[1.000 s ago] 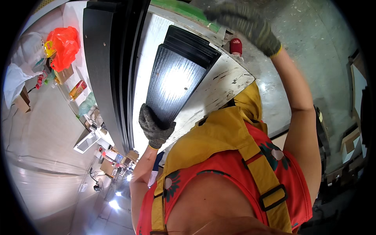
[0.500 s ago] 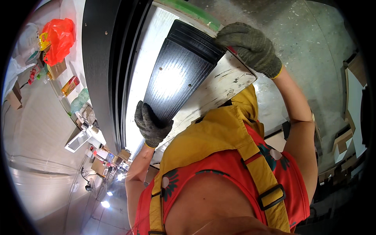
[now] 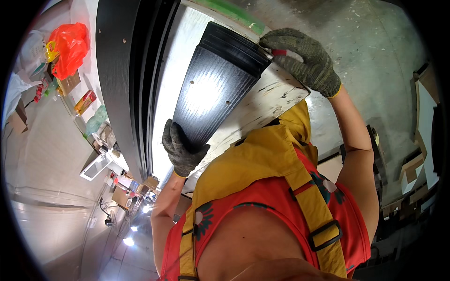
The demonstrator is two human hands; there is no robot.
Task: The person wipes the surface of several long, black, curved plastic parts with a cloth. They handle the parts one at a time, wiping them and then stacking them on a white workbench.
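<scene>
A stack of black wood-grain boards lies on a scuffed white work surface, with small holes in its top face. My left hand, in a dark grey knit glove, grips the near end of the stack, fingers along its left side and thumb at the right. At the far right corner, my gloved right hand curls around a small red object beside the stack's stepped end. Fingers and thumb hide most of that object, so its kind cannot be made out.
Long black boards stand along the left of the work surface. Farther left are a red plastic bag, a plastic bottle and clutter. A green strip edges the far side. Cardboard pieces lie at the right on the concrete floor.
My right hand has shifted slightly right and down, away from the stack's corner, and more of the red object shows. My left hand and the boards stay nearly in place.
</scene>
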